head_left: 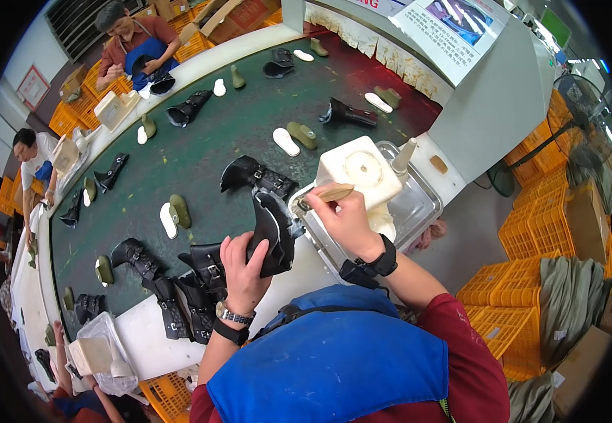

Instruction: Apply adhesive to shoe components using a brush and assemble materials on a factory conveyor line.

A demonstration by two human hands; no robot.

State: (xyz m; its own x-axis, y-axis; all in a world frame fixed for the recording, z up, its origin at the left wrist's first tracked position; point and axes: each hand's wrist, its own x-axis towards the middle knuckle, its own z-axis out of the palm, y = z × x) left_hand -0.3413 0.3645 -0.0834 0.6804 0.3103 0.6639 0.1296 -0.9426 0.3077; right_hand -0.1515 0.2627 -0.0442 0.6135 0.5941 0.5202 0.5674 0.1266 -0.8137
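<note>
Holding a black leather ankle boot [272, 236] at the near rim of the green conveyor belt [214, 169], your left hand [244, 273] has its thumb and fingers clamped on the boot, which is tilted. Your right hand [349, 222] has its fingers pinched together on a pale wooden-handled brush [335, 192], just beyond the boot on its right; whether the brush head touches the boot you cannot tell, as your fingers partly hide it.

Close to your right hand, a boxy white plastic container [351, 158] stands in a shiny rectangular metal tray [427, 206], whose walls bound your room on that side. A black boot with buckled straps [255, 173] lies just past the held one, limiting reach forward.

Left of your left hand, a cluster of black buckled boots [193, 299] crowds the white desk [133, 328] and overlaps its edge with the belt. Farther out, green surface shows between that cluster and a white insole [169, 220] beside an olive-green shoe last [180, 211], giving wider space there. Your blue apron [334, 359] sits near the desk's front edge.
</note>
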